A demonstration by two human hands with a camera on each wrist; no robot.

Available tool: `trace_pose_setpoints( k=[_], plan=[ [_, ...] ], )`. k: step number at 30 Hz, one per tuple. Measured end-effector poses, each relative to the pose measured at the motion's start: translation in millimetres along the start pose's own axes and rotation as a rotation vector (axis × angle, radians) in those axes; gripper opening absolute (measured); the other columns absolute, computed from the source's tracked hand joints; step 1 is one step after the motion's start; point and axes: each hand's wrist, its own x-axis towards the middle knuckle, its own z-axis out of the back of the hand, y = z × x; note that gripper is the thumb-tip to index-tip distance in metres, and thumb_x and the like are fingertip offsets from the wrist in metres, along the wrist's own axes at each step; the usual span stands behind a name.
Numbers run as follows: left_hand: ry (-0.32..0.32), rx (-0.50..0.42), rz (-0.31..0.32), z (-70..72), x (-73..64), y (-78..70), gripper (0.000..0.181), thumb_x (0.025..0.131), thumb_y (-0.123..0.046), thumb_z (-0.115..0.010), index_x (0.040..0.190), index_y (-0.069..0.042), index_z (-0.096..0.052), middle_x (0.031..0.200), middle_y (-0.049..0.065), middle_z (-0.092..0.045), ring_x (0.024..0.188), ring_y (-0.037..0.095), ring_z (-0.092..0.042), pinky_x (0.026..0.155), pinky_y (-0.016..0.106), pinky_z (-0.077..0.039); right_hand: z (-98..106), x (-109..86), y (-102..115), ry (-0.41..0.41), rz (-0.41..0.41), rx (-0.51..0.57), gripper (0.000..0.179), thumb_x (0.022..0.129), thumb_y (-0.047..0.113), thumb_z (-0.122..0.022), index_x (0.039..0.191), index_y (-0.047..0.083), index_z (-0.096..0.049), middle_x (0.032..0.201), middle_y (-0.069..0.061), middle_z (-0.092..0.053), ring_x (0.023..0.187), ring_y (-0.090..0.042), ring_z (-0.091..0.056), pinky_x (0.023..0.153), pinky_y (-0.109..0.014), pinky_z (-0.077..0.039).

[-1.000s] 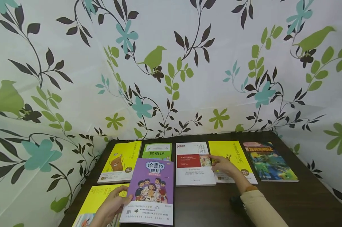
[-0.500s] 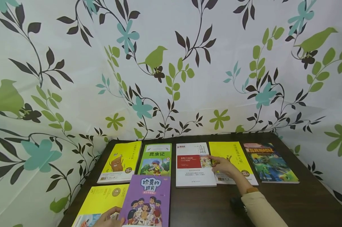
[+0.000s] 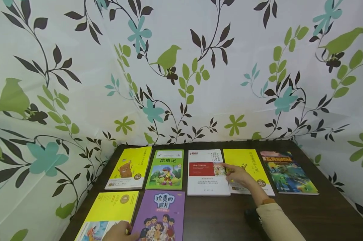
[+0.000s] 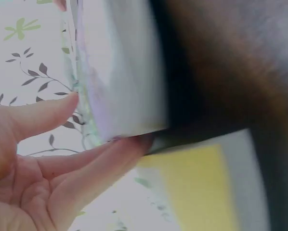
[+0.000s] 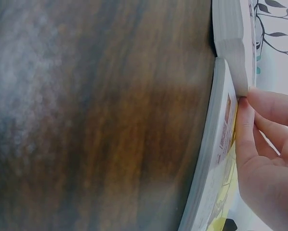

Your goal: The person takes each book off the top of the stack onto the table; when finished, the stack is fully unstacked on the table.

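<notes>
A purple picture book (image 3: 161, 214) lies at the table's front left. My left hand (image 3: 119, 231) holds its left edge; in the left wrist view the thumb (image 4: 62, 108) is at the cover side, fingertips at the lower edge. A white paperback with a red band (image 3: 209, 187) lies mid-row at the back. My right hand (image 3: 240, 176) pinches its right edge between thumb and index finger, as the right wrist view (image 5: 269, 144) also shows. Beneath that hand is a yellow book (image 3: 244, 155). Part of the purple book runs out of the head view.
Along the back lie a yellow book with a brown character (image 3: 125, 169), a green insect book (image 3: 164, 172) and a colourful dark book (image 3: 291, 174). Another yellow book (image 3: 109, 207) lies left of the purple one. Patterned cloth (image 3: 199, 83) hangs behind the dark table (image 3: 211, 217).
The purple book has moved down and toward me with my left hand, uncovering the green book, then slightly right, beside the front yellow book. My right hand has stayed at the white paperback.
</notes>
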Motion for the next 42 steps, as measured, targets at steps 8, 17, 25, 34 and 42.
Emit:
trace_pose_setpoints(
  k=[8,17,25,34,42],
  plan=[
    [-0.029,-0.044,-0.094,14.3,-19.0,-15.5,0.029,0.09,-0.025,-0.067,0.085,0.003,-0.071,0.071,0.005,-0.065,0.066,0.018,-0.058,0.062,0.032,-0.048,2,-2.3,1,0.017,0.016,-0.015,0.07,0.082,0.006,-0.071,0.147,0.016,-0.046,0.11,-0.015,-0.059,0.102,-0.032,-0.05,0.082,-0.043,-0.039],
    [-0.253,-0.152,-0.403,59.4,-20.8,-19.1,0.03,0.098,-0.013,-0.056,0.123,0.002,-0.064,0.121,0.024,-0.065,0.103,0.037,-0.067,0.082,0.047,-0.056,-4,-4.8,3,-0.068,0.032,-0.009,0.065,0.083,0.009,-0.069,0.145,0.016,-0.049,0.114,-0.017,-0.064,0.104,-0.031,-0.053,0.081,-0.04,-0.042],
    [-0.406,-0.243,-0.495,102.4,-2.0,-15.4,0.063,0.103,-0.046,-0.04,0.146,0.0,-0.042,0.14,0.027,-0.051,0.125,0.046,-0.051,0.095,0.057,-0.048,-3,-27.6,-7,-0.167,0.097,0.036,0.055,0.094,0.013,-0.056,0.146,0.001,-0.043,0.144,-0.025,-0.047,0.124,-0.043,-0.053,0.101,-0.055,-0.043],
    [-0.76,0.071,-0.657,118.9,43.1,-96.9,0.065,0.097,-0.05,-0.05,0.142,-0.003,-0.049,0.144,0.024,-0.048,0.123,0.045,-0.052,0.097,0.062,-0.043,41,-47.9,0,-0.562,0.236,-0.508,0.072,0.095,0.041,-0.055,0.149,-0.001,-0.033,0.144,-0.033,-0.041,0.127,-0.053,-0.041,0.102,-0.067,-0.034],
    [-0.917,0.202,-0.821,97.5,75.2,-168.4,0.058,0.094,-0.049,-0.053,0.136,-0.008,-0.057,0.124,0.019,-0.056,0.115,0.04,-0.051,0.098,0.054,-0.04,44,-41.0,25,-0.589,0.334,-0.72,0.075,0.091,0.055,-0.054,0.152,0.016,-0.034,0.155,-0.022,-0.029,0.145,-0.051,-0.005,0.112,-0.07,-0.004]
  ],
)
